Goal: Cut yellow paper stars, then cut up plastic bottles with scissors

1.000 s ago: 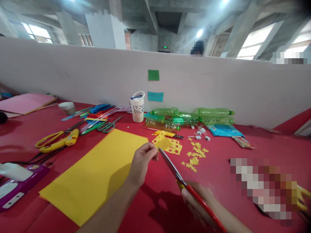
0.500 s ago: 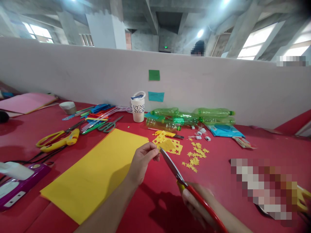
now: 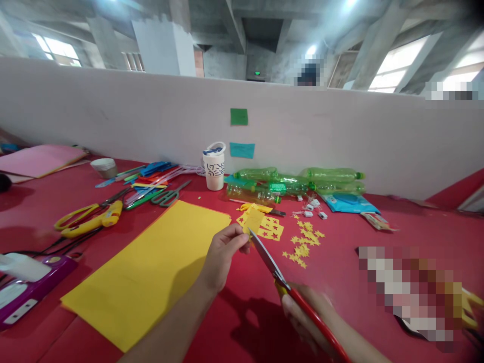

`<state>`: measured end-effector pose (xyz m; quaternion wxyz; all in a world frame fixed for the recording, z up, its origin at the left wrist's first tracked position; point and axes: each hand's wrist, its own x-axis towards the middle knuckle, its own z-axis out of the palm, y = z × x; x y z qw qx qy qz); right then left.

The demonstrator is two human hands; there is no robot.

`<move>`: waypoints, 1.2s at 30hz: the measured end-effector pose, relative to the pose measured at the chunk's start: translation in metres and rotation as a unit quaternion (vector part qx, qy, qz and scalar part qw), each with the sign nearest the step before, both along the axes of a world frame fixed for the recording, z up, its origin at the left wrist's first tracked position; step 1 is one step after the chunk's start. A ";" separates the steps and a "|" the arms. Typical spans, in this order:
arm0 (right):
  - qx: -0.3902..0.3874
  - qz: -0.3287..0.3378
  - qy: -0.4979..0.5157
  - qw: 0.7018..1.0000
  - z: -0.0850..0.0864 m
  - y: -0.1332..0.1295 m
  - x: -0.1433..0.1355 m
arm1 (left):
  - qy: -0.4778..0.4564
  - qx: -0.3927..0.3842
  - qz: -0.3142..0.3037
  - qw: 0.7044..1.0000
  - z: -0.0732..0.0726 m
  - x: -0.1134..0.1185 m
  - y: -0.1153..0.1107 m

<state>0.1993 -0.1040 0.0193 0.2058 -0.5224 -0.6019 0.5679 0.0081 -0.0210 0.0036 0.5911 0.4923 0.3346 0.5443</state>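
Observation:
My left hand pinches a small piece of yellow paper between thumb and fingertips. In my right hand is a pair of scissors with red handles, its blade tips at the paper's lower edge. The blades look nearly closed. Beyond the held piece lie a yellow sheet with star-shaped holes and a yellow-handled cutter knife. To the right is a loose heap of yellow paper stars. Large yellow sheets lie beneath and left of my left forearm.
Green plastic bottles lie along the white partition, beside a white cup. At left are a yellow glue gun, grey-green scissors and a purple power strip. A blue packet lies at back right.
The small yellow paper has turned in my left fingers, from pointing rightward to standing more upright. The scissors stay at its edge, and the view has shifted very slightly.

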 end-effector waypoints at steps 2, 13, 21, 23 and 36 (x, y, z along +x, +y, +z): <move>-0.015 -0.013 0.009 1.000 -0.003 0.000 0.000 | 0.000 -0.003 -0.001 1.000 0.000 0.000 0.000; -0.011 0.008 0.001 1.000 -0.002 0.000 0.001 | -0.009 -0.004 0.005 1.000 0.000 0.001 -0.001; -0.047 -0.029 0.018 0.998 -0.005 0.000 -0.001 | -0.007 0.001 0.004 1.000 -0.001 0.001 -0.002; -0.046 -0.031 0.025 0.998 -0.007 0.000 -0.002 | -0.010 0.002 0.005 1.000 -0.001 0.002 -0.002; -0.069 -0.046 0.027 0.996 -0.007 0.000 -0.004 | -0.023 -0.016 -0.001 1.000 -0.001 0.004 -0.002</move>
